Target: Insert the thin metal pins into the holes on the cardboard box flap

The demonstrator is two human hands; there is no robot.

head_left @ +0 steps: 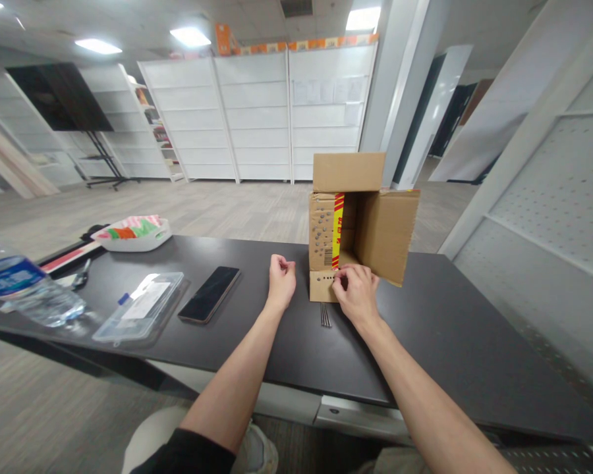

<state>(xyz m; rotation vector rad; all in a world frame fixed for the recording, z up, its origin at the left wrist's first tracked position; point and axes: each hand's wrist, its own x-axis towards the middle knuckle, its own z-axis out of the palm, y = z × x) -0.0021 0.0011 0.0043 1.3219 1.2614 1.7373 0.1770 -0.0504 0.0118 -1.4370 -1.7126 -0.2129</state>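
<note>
A cardboard box (321, 230) stands open on the dark table, with dark round spots on its left panel and a red-and-yellow tape strip (338, 230). Its lower front flap (321, 289) hangs down and bears a row of small dark dots. My right hand (358, 289) is at that flap, thumb and fingers pinched together near the dots; whatever is between them is hidden. Just below the flap several thin metal nails or screws (325, 317) lie side by side. My left hand (281, 282) is held closed to the left of the box, its contents, if any, not visible.
Left of my left hand are a black phone (209, 294), a clear plastic case (141, 308) with a paper label and a water bottle (29, 286) lying over. Behind them sits a white basket (138, 243). A white perforated panel (558, 191) rises along the right side.
</note>
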